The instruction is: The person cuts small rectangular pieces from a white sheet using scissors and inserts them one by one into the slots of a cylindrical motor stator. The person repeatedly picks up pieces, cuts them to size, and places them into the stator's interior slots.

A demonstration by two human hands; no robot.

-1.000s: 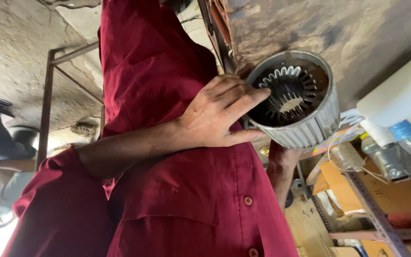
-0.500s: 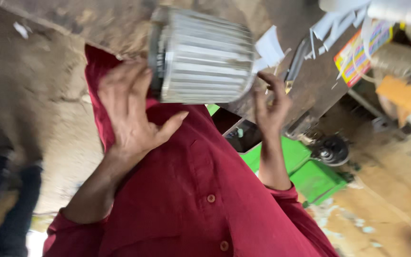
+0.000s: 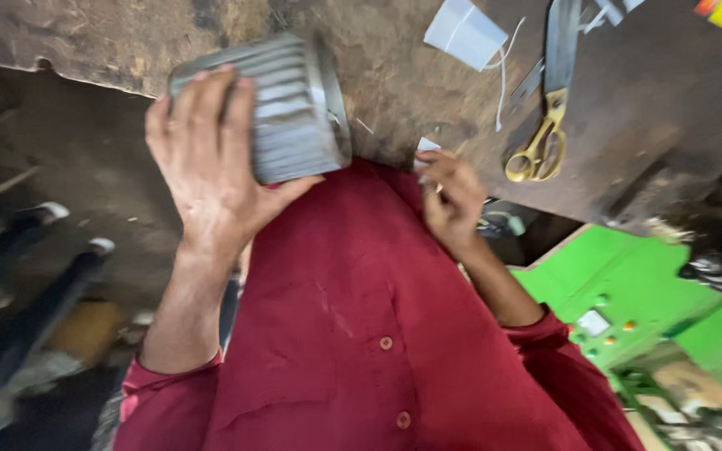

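Worn bench (image 3: pixel 628 100); L hand (image 3: pixel 211 167) grips ribbed cylinder (image 3: pixel 290 104), scissors (image 3: pixel 545 108) nearby.

The person wears a dark red button-front shirt (image 3: pixel 361 334) with small matching buttons down the front. Its long sleeves are pushed up the forearms, bunched into creased cuffs below the elbows.

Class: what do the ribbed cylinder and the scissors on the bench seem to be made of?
Ribbed cylinder: probably cast metal, perhaps aluminium, judging by its dull silver-grey fins and shiny rim. Scissors: dark steel-looking blades with brass-coloured, glossy loop handles; whether plated or solid is unclear.
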